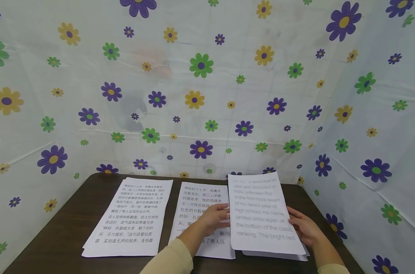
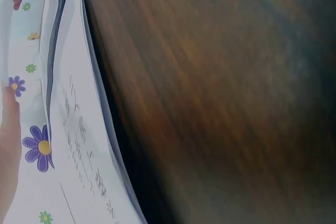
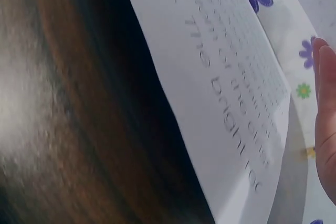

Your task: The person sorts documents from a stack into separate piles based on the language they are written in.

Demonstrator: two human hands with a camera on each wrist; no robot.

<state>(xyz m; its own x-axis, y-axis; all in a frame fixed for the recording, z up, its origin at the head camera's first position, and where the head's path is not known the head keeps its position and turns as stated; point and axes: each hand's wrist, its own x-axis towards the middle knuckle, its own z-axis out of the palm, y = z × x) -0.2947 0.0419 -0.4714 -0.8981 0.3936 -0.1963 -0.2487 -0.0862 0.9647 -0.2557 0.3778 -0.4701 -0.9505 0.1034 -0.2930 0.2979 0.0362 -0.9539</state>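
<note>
Both hands hold a white sheet of paper [image 1: 262,213] with large English print, raised above the right-hand pile and tilted toward the head camera. My left hand [image 1: 212,220] is at its left edge, fingertips meeting the paper. At the right edge, my right hand [image 1: 304,228] grips it, with fingertips overlapping the front a little. More sheets [image 1: 275,255] show beneath its lower edge. Beneath my left forearm lies a middle pile of Chinese-printed pages [image 1: 202,194], partly hidden. The right wrist view shows the sheet's lower corner [image 3: 231,150] off the table and part of the right hand [image 3: 328,124].
Another pile of Chinese-printed pages [image 1: 132,217] lies at the left, its sheets slightly uneven. The dark wooden table [image 1: 70,213] is enclosed at the back and sides by a white flower-patterned cloth [image 1: 228,125].
</note>
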